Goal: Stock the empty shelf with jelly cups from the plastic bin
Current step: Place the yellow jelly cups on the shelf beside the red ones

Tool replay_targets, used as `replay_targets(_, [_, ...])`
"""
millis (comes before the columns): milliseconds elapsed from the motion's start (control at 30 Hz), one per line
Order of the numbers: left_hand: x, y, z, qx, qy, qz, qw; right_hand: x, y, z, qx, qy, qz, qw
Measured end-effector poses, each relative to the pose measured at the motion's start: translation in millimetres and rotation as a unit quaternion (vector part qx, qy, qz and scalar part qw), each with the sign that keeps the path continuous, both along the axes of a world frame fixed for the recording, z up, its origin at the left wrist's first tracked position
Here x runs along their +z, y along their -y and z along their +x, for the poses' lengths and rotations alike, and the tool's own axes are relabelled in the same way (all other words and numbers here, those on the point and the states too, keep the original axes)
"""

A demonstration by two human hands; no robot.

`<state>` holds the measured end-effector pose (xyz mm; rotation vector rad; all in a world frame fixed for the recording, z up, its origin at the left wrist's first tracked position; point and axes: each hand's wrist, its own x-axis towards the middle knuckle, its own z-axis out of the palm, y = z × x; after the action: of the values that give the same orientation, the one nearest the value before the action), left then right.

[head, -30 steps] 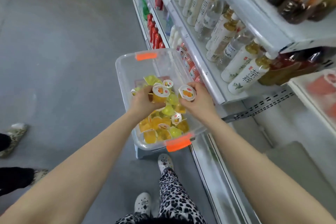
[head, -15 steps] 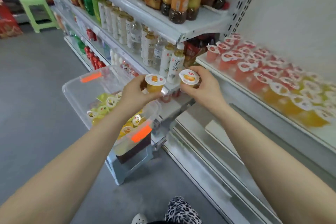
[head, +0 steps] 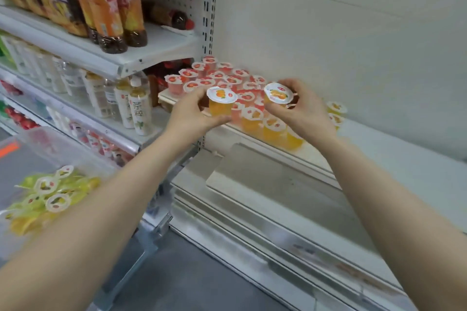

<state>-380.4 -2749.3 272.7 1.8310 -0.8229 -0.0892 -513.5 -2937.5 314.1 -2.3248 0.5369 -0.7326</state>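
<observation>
At nine o'clock the clear plastic bin (head: pixel 32 141) runs off the edge, its yellow-green jelly cups (head: pixel 50 197) blurred; at three, the right hand (head: pixel 305 111) half hides seemingly yellow cups (head: pixel 337 108).

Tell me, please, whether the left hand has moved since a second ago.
Yes. The left hand, gripping an orange jelly cup, has gone from above the plastic bin rightward to the shelf.

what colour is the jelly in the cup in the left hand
Orange-yellow, in the cup the left hand holds; head view.
</observation>
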Motion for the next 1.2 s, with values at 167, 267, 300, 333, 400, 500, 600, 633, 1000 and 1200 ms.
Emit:
replay_targets(167, [14.7,76.5,-27.9,-0.015,-0.002,-0.021,1.0,16.6,83.7,-51.6,-0.074,0.016,-0.01,0.997])
replay_targets(267, [22.0,115.1,-43.5,-0.021,-0.006,-0.041,0.999,22.8,130.0,-78.6,-0.112,0.01,-0.015,0.994])
replay_targets(300, [23.6,123.7,-47.3,-0.023,-0.008,-0.045,0.999,23.3,141.6,-85.4,-0.119,0.009,-0.009,0.993])
replay_targets(333, [25.1,129.8,-50.5,-0.024,-0.01,-0.047,0.999,21.9,150.8,-90.8,-0.125,0.006,-0.001,0.992])
replay_targets(400, [26.2,147.7,-57.4,-0.024,-0.014,-0.049,0.998,16.6,170.1,-102.2,-0.138,-0.01,0.016,0.99])
replay_targets(500, [27.2,166.9,-67.4,-0.022,-0.015,-0.049,0.998,-1.5,187.0,-111.6,-0.132,-0.037,0.011,0.99])
replay_targets(600, [25.8,175.9,-74.5,-0.021,-0.001,-0.035,0.999,-19.8,183.6,-114.3,-0.102,-0.051,0.011,0.993])
replay_targets(633, [25.2,177.5,-75.7,-0.02,0.001,-0.031,0.999,-25.4,180.6,-114.9,-0.092,-0.051,0.011,0.994])
replay_targets(1000, [23.3,168.6,-91.8,-0.012,0.028,-0.006,1.0,-74.9,150.7,-107.8,-0.021,-0.084,-0.012,0.996])
replay_targets(1200, [19.3,159.2,-99.8,-0.002,0.067,0.021,0.998,-82.3,150.0,-94.4,-0.033,-0.076,-0.047,0.995])
